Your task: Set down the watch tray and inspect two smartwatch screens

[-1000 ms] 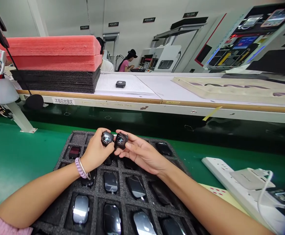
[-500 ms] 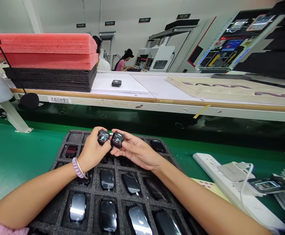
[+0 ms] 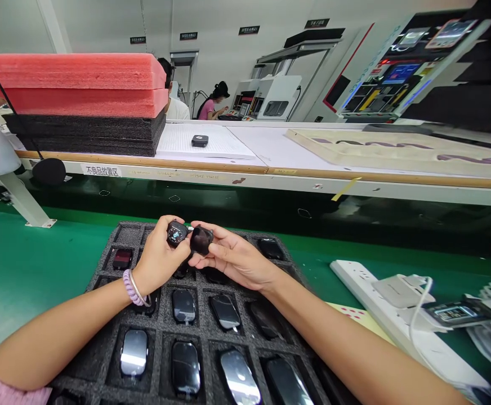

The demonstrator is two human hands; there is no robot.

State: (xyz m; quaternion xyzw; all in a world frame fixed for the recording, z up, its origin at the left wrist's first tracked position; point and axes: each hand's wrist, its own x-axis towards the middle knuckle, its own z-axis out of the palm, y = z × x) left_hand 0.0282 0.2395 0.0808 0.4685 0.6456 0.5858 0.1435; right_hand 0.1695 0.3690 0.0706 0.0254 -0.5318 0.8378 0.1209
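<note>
Left hand (image 3: 157, 260): bare, no glove, no ring seen. Left wrist: lilac coiled band (image 3: 129, 287) with a thin clear or silvery bangle (image 3: 141, 291) just beside it, both snug round the wrist. Left forearm: bare to the elbow; pink sleeve (image 3: 7, 391) at the bottom-left corner, soft knit look. Right hand (image 3: 232, 260): bare, nothing worn. Right forearm: bare throughout, sleeve out of view.

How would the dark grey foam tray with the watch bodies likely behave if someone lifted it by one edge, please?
The dark grey foam tray would probably sag, being soft foam. The glossy watch bodies lie loose in open pockets, so tilting might spill them.
</note>
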